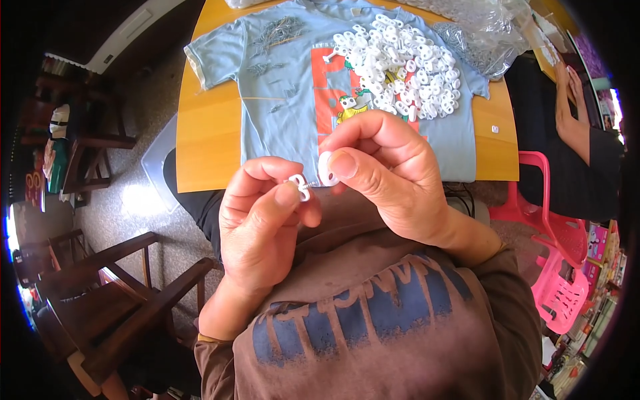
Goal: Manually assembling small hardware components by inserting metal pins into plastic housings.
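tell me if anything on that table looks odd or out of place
One oddity: a light blue t-shirt lies spread flat on the wooden table as a work mat, with a heap of white plastic pieces and loose thin metal pins on it. Nothing looks spilled or broken.

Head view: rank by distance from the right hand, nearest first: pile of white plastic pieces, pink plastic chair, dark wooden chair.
From the right hand:
1. Pile of white plastic pieces, just above it, on the light blue T-shirt spread on the table.
2. Pink plastic chair, off to its right, on the floor.
3. Dark wooden chair, far lower left, beyond the left hand.
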`<act>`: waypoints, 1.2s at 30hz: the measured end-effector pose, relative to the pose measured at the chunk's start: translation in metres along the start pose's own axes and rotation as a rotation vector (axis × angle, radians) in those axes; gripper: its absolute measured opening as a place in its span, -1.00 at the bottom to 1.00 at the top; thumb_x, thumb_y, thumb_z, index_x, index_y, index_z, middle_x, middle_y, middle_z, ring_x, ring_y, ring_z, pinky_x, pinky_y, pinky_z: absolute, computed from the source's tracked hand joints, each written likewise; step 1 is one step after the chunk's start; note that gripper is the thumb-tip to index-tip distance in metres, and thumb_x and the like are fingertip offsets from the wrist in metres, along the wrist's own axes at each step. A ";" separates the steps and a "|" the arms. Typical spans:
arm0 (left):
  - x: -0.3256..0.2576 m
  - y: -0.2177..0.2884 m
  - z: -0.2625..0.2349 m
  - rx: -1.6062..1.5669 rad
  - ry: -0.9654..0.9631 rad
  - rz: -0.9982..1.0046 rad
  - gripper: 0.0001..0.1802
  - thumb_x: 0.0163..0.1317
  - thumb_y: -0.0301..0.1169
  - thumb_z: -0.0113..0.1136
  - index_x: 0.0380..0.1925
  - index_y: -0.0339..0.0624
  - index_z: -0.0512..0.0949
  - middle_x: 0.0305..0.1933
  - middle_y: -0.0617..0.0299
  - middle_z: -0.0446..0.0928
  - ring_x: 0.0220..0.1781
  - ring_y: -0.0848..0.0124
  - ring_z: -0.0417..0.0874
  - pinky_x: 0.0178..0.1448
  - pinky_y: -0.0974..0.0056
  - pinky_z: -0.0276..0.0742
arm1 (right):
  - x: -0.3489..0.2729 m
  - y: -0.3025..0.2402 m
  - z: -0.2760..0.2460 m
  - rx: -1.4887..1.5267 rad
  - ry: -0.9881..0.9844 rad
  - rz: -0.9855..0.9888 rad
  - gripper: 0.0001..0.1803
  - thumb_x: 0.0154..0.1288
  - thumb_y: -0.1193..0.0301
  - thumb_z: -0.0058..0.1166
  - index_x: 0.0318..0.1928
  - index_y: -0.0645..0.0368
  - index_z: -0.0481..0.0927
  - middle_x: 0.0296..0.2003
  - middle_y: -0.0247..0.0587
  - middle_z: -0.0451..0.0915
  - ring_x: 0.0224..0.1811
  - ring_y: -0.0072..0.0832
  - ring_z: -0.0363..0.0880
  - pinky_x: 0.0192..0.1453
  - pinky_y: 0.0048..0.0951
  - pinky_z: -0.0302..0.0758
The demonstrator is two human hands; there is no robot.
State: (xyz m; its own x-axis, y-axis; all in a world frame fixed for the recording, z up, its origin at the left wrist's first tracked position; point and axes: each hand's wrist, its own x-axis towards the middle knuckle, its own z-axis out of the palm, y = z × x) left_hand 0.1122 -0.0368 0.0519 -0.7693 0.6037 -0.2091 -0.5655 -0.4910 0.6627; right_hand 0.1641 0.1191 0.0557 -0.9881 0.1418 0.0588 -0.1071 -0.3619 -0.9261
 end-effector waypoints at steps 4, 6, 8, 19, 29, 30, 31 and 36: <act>-0.001 0.000 0.002 0.060 0.029 0.022 -0.83 0.17 -0.55 0.06 -0.22 -0.33 0.42 -0.40 0.17 0.50 -0.46 0.45 0.51 -0.32 0.42 0.44 | -0.001 -0.001 0.000 0.041 -0.032 -0.008 -0.83 0.27 0.45 0.00 -0.18 0.27 0.45 -0.34 -0.31 0.50 -0.35 -0.67 0.43 -0.24 -0.65 0.42; -0.002 0.000 0.002 0.079 0.019 0.041 -0.83 0.17 -0.55 0.06 -0.21 -0.33 0.42 -0.39 0.16 0.50 -0.45 0.45 0.51 -0.31 0.42 0.44 | -0.001 -0.002 0.001 0.043 -0.041 -0.006 -0.84 0.27 0.45 0.01 -0.19 0.28 0.46 -0.34 -0.30 0.50 -0.37 -0.67 0.42 -0.25 -0.65 0.40; -0.002 0.000 0.002 0.099 0.008 0.059 -0.82 0.17 -0.54 0.06 -0.21 -0.33 0.42 -0.38 0.16 0.50 -0.45 0.46 0.51 -0.31 0.42 0.43 | -0.001 -0.002 0.002 0.045 -0.042 -0.007 -0.84 0.27 0.45 0.01 -0.20 0.29 0.46 -0.35 -0.30 0.50 -0.37 -0.68 0.42 -0.26 -0.65 0.40; -0.003 -0.001 -0.002 0.157 -0.007 0.100 -0.82 0.17 -0.54 0.08 -0.21 -0.34 0.42 -0.37 0.16 0.50 -0.44 0.46 0.50 -0.31 0.41 0.44 | -0.002 -0.005 0.000 -0.047 -0.051 -0.084 -0.86 0.25 0.51 0.03 -0.21 0.32 0.47 -0.35 -0.30 0.51 -0.30 -0.67 0.47 -0.21 -0.67 0.42; -0.004 -0.002 -0.002 0.217 -0.010 0.123 -0.82 0.18 -0.56 0.06 -0.20 -0.32 0.42 -0.37 0.18 0.49 -0.43 0.49 0.50 -0.27 0.44 0.43 | -0.001 -0.001 -0.002 -0.212 -0.045 -0.144 -0.87 0.22 0.50 0.06 -0.24 0.30 0.50 -0.37 -0.32 0.52 -0.33 -0.68 0.46 -0.25 -0.65 0.40; -0.004 -0.002 -0.003 0.234 -0.022 0.131 -0.82 0.18 -0.56 0.06 -0.20 -0.32 0.42 -0.37 0.19 0.49 -0.42 0.50 0.50 -0.27 0.45 0.43 | -0.001 -0.001 -0.002 -0.240 -0.047 -0.166 -0.88 0.22 0.51 0.07 -0.25 0.30 0.51 -0.37 -0.30 0.53 -0.34 -0.68 0.46 -0.26 -0.65 0.41; -0.004 -0.003 -0.004 0.251 -0.036 0.140 -0.82 0.18 -0.56 0.06 -0.20 -0.32 0.42 -0.37 0.20 0.49 -0.42 0.52 0.50 -0.27 0.46 0.43 | 0.000 -0.001 -0.003 -0.240 -0.046 -0.165 -0.88 0.22 0.51 0.07 -0.25 0.30 0.51 -0.37 -0.30 0.53 -0.34 -0.68 0.46 -0.26 -0.65 0.41; -0.007 -0.001 -0.005 0.397 -0.043 0.205 -0.82 0.17 -0.59 0.07 -0.19 -0.33 0.42 -0.37 0.23 0.49 -0.40 0.56 0.50 -0.27 0.50 0.42 | 0.007 -0.007 -0.003 -0.620 -0.080 -0.453 -0.89 0.10 0.59 0.13 -0.32 0.27 0.51 -0.45 -0.23 0.54 -0.46 -0.51 0.52 -0.39 -0.57 0.41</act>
State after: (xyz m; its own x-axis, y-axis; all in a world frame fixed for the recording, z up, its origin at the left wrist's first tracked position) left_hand 0.1168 -0.0429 0.0490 -0.8357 0.5489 -0.0199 -0.2379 -0.3292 0.9138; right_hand 0.1586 0.1256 0.0617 -0.8699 0.0778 0.4870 -0.4451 0.3016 -0.8432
